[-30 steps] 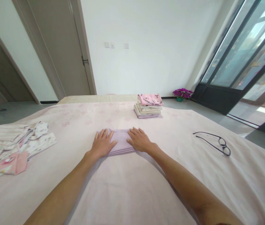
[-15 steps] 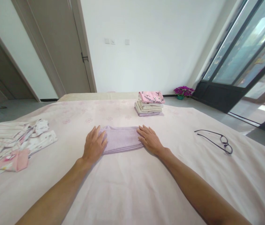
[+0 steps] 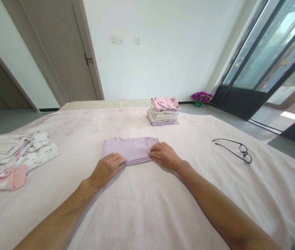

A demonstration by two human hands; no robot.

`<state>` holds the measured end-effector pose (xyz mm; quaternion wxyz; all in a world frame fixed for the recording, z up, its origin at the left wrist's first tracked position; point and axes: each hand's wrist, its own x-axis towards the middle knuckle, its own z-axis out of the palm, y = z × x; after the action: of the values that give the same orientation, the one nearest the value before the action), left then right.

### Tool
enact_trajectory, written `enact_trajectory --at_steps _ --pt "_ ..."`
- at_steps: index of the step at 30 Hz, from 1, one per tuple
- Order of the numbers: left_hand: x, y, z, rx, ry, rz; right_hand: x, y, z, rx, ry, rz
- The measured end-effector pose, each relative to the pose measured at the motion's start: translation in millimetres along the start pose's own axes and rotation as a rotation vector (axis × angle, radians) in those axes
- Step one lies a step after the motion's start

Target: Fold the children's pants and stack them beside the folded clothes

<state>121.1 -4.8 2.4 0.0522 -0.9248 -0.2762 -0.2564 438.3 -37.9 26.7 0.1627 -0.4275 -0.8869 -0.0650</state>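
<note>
Between my fingers (image 3: 158,148): lilac cloth (image 3: 126,148), right end turned in

My right hand (image 3: 167,158), flat half a second ago, now pinches this end; my left hand (image 3: 106,169) curls at the near edge, gripping or not, I cannot tell. So the folding seems one turn further.

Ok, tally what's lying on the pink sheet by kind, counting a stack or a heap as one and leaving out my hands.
Folded lilac cloth: 1
Stack of folded clothes: 1
Heap of loose clothes: 1
Pair of glasses: 1
Total: 4
</note>
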Motion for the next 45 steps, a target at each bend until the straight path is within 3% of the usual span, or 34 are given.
enact_trajectory --at_steps 7,21,29,38,45 --pt "-0.5 1.2 2.0 -0.073 0.028 -0.059 1.1 -4.7 -1.2 -0.051 -0.033 0.033" --pt "-1.2 1.7 4.4 -0.18 0.036 -0.179 -0.3 -5.6 5.7 -0.058 0.041 0.077" --pt "0.4 1.7 -0.2 -0.092 0.023 -0.111 -0.5 -5.0 2.9 -0.041 0.055 0.019" --pt "-0.6 1.4 -2.3 -0.147 0.002 -0.105 -1.2 -0.9 7.2 -0.05 0.143 -0.046" --pt "-0.5 0.5 -2.7 -0.139 -0.025 -0.091 -0.6 -7.7 2.8 -0.024 0.082 -0.05"
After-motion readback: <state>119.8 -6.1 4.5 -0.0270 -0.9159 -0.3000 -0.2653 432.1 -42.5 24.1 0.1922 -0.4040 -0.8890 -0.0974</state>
